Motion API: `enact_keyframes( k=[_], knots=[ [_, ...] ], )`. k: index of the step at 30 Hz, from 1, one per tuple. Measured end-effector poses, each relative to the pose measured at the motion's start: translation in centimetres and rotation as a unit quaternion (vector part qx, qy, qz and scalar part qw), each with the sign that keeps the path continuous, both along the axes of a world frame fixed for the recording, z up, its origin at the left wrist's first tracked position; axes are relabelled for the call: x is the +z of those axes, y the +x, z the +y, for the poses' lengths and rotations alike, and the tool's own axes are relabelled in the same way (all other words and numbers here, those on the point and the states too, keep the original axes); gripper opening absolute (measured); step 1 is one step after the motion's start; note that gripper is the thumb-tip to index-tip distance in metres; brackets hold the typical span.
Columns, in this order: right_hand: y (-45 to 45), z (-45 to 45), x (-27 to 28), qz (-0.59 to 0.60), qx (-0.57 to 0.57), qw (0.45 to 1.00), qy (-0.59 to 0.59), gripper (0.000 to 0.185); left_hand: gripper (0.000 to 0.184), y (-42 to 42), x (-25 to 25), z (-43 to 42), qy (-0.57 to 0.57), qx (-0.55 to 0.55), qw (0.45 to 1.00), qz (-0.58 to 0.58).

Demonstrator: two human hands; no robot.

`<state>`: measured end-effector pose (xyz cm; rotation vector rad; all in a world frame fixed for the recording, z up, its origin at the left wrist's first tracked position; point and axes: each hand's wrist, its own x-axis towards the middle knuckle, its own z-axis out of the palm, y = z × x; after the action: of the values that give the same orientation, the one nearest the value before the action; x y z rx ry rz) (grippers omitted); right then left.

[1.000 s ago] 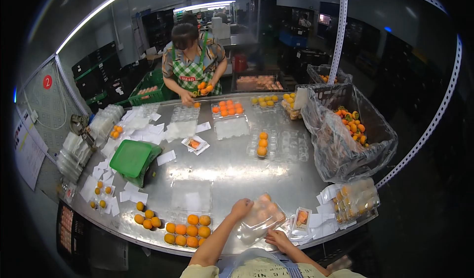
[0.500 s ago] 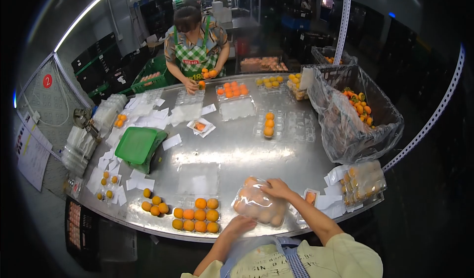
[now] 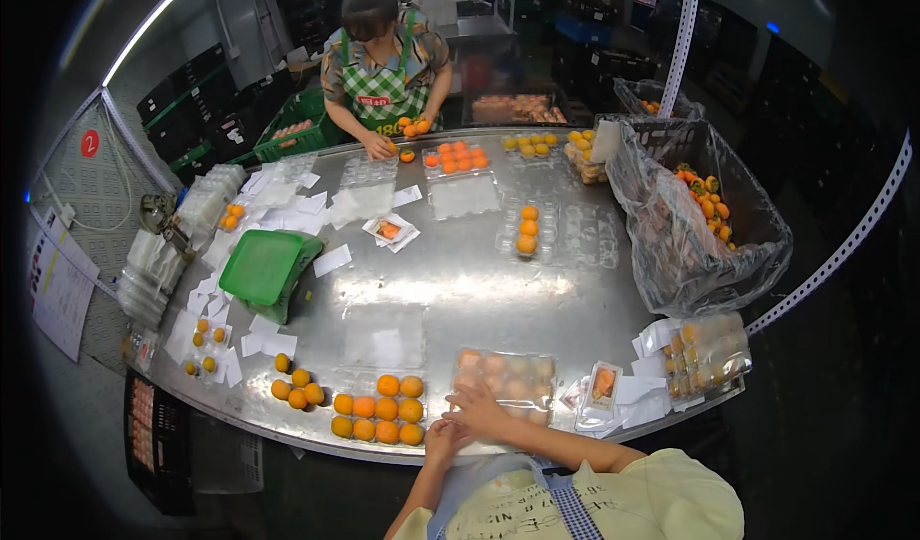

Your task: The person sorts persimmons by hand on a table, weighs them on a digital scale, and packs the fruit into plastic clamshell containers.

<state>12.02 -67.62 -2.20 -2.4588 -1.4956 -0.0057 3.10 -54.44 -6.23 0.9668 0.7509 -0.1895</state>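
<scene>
- At left on the table (image 3: 575,315), five loose orange fruits (image 3: 298,396) sit together.
- Beside them, an open clear tray (image 3: 360,333) holds more fruit.
- Your left hand (image 3: 448,437) is at a filled pack's (image 3: 508,374) near-left corner; whether it grips, you cannot tell.
- Your right hand (image 3: 480,413), fingers outstretched, lies over the pack's left side.
- Rightward, a picture card (image 3: 604,384) lies near the pack.
</scene>
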Motion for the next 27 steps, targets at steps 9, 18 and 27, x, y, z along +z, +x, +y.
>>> enact_keyframes(
  k=[9, 18, 27],
  knots=[
    [0.7, 1.5, -0.1, -0.011, -0.026, 1.0, 0.001, 0.036, 0.008, 0.5, -0.6, -0.1, 0.02, 0.003, 1.0, -0.017],
    [0.8, 2.5, 1.5, 0.01, 0.009, 0.999, -0.036, 0.026, 0.013, 0.7, -4.2, 0.2, 0.106, -0.028, 0.994, 0.019],
    [2.3, 2.5, 5.4, 0.024, -0.034, 0.997, 0.064, 0.027, 0.005, 1.4, -0.7, -0.7, 0.076, 0.037, 0.995, 0.05]
  ],
)
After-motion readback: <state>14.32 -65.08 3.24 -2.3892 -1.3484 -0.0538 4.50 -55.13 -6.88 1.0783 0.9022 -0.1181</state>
